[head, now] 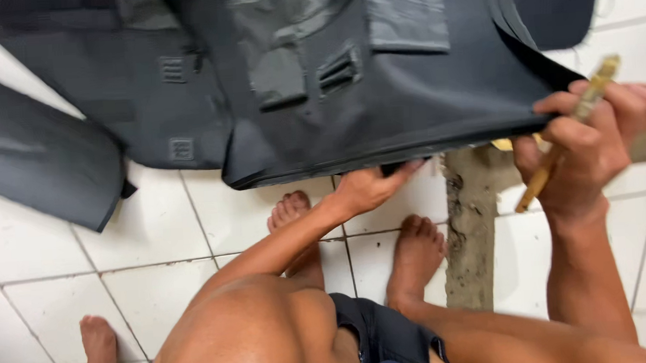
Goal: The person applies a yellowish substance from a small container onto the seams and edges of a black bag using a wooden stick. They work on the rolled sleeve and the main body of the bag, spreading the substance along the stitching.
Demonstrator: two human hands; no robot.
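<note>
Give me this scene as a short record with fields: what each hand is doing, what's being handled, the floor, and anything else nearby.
left hand: under the lower edge of the dark sheet stack, fingers tucked beneath it
right hand: pinching the stack's right corner while gripping a wooden stick
wooden stick: tan, slanted, upper end above the fingers
dark sheet stack: grey-black layered panels with stitched patches and slots, lifted at the near edge
separate dark piece: lying on the floor at left
floor: white tiles, with a rough cement strip
bare feet: on the tiles below the stack
</note>
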